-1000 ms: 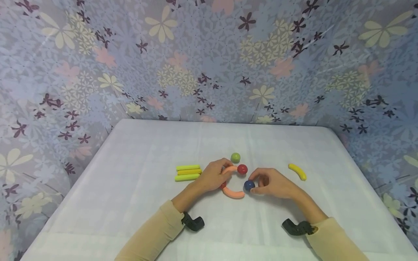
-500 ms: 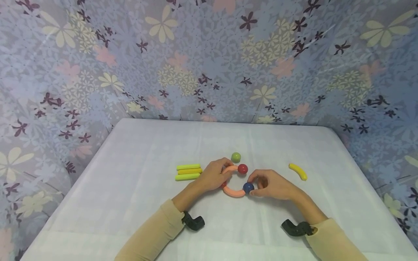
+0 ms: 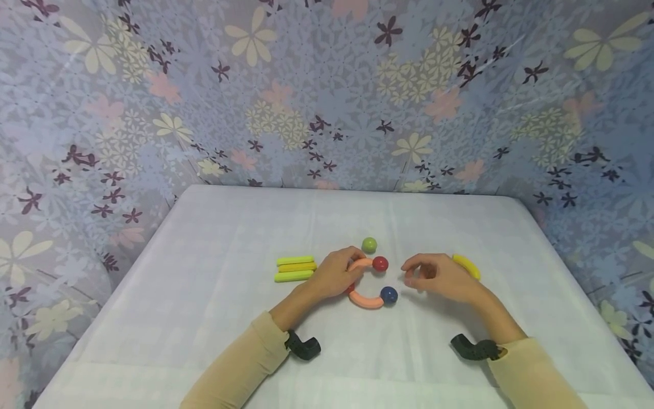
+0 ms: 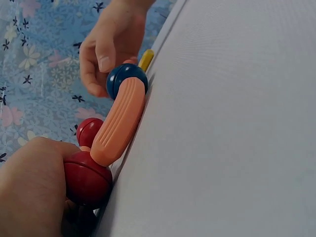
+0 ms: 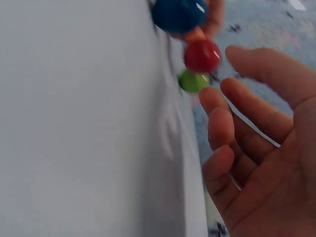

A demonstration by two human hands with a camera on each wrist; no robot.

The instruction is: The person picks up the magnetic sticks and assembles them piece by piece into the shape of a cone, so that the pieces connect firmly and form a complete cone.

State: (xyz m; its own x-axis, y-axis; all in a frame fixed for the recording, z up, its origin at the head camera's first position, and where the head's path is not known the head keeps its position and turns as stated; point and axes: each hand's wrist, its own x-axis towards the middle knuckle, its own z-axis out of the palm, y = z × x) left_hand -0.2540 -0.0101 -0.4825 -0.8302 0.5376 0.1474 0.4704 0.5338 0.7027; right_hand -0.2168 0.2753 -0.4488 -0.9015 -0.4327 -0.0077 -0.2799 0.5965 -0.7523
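Note:
On the white cloth, my left hand (image 3: 334,274) grips a red ball (image 4: 88,180), mostly hidden beneath the fingers in the head view. Two orange curved rods extend from that ball. The near orange rod (image 3: 365,301) ends in a blue ball (image 3: 389,295), joined end to ball. The far orange rod (image 3: 360,263), partly under my left fingers, ends at another red ball (image 3: 380,263). My right hand (image 3: 441,276) is apart from the blue ball, to its right and farther back; its fingers are loosely bent and hold nothing.
A green ball (image 3: 369,245) lies just behind the far red ball. Yellow and yellow-green straight rods (image 3: 295,267) lie side by side left of my left hand. A yellow curved rod (image 3: 467,265) lies beyond my right hand, partly covered by it. A floral curtain (image 3: 327,102) hangs behind the table.
My right hand brought the blue ball onto the near orange rod's end, then let go and drew away to the right and back. My left hand has stayed in place.

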